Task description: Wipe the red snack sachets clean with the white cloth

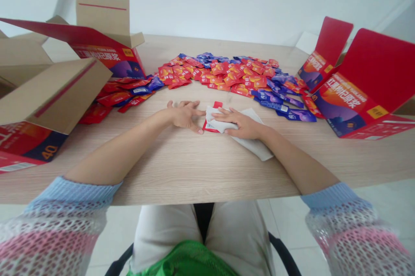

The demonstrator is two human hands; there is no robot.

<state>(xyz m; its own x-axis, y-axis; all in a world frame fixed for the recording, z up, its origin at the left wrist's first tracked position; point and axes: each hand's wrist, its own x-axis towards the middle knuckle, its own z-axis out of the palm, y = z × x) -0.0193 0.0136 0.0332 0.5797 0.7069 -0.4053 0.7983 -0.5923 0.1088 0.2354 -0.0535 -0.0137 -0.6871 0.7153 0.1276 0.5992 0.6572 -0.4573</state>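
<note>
A small red pouch (218, 104) lies flat in the middle of the table, mostly covered by a white cloth (254, 148). My right hand (241, 124) presses the cloth down over the pouch, its fingers stretched out along it and the thumb at the near side. The cloth's loose part trails under the palm towards the right. On the pouch's left, my left hand (184, 116) rests open on the table. Its index finger and thumb reach the pouch's left edge, while the other fingers are spread.
Behind my hands, an arc of red pouches (227, 75) and blue pouches (270, 99) covers the table. Open red cartons stand at left (110, 58) and right (345, 99). A nearer carton (48, 99) stretches its flap towards my left forearm. The table's front edge (207, 200) is above my lap.
</note>
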